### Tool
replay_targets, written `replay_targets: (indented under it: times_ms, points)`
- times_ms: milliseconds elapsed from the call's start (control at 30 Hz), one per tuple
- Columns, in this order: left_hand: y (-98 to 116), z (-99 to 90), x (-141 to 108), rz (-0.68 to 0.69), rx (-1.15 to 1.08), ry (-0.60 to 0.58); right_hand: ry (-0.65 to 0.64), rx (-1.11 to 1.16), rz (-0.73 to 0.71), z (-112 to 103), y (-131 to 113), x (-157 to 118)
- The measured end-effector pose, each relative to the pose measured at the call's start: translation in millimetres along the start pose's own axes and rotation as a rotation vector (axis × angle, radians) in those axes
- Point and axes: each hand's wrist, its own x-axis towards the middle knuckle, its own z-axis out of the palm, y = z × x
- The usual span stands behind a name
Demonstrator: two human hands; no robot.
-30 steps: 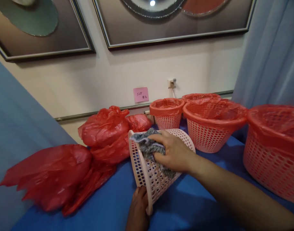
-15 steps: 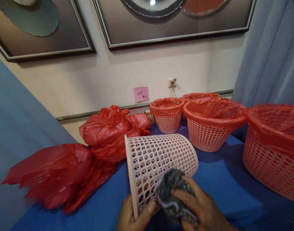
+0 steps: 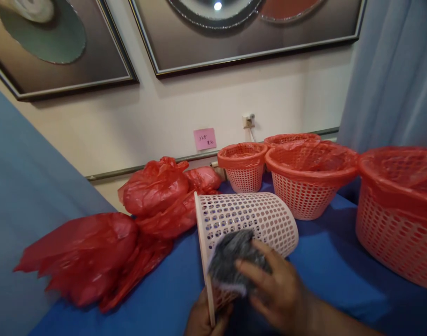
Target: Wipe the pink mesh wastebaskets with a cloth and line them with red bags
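A pale pink plastic basket (image 3: 269, 214) with a perforated wall lies tilted on its side, its rim facing left. My left hand (image 3: 208, 317) grips that rim from below, at the bottom of the view. Bunched in my right hand (image 3: 276, 284) is a dark grey cloth (image 3: 230, 261) with a light edge. The cloth presses against the basket's outer wall near the rim, and my fingers are closed over it. Part of the left hand is hidden behind the basket wall.
Red plastic bags (image 3: 90, 256) lie heaped on the blue table cover (image 3: 153, 289) at left. Several pink baskets lined with red bags, among them a large basket (image 3: 398, 224), stand at right and behind. A pink note (image 3: 205, 139) and a socket (image 3: 248, 121) are on the wall.
The basket has moved a little to the right in view. My right hand has slid the cloth left and up along the wall toward the rim. My left hand still holds the rim.
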Motion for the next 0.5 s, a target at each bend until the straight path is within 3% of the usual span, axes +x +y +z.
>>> replay_targets:
  times_ms: [100,167,233,300,433,500]
  points:
    - [-11.5,1.3,2.3,0.054,0.007,-0.114,0.131,-0.13,0.327,-19.3,49.8,5.6]
    - [-18.3,4.2,2.8,0.078,0.035,-0.113,0.142,-0.183,0.533,-33.3,79.8,13.6]
    - [-24.5,9.1,3.0,0.102,0.064,-0.094,0.126,-0.175,0.621,-42.8,91.0,23.4]
    - [-30.7,15.8,3.6,0.134,0.099,-0.082,0.088,-0.092,0.546,-45.8,77.6,32.9]
    - [-44.7,28.3,4.7,0.181,0.176,-0.077,-0.101,0.154,0.166,-41.1,11.4,49.9]
    - [-52.5,29.4,3.2,0.181,0.196,-0.075,-0.197,0.217,0.038,-40.3,-9.3,60.9]
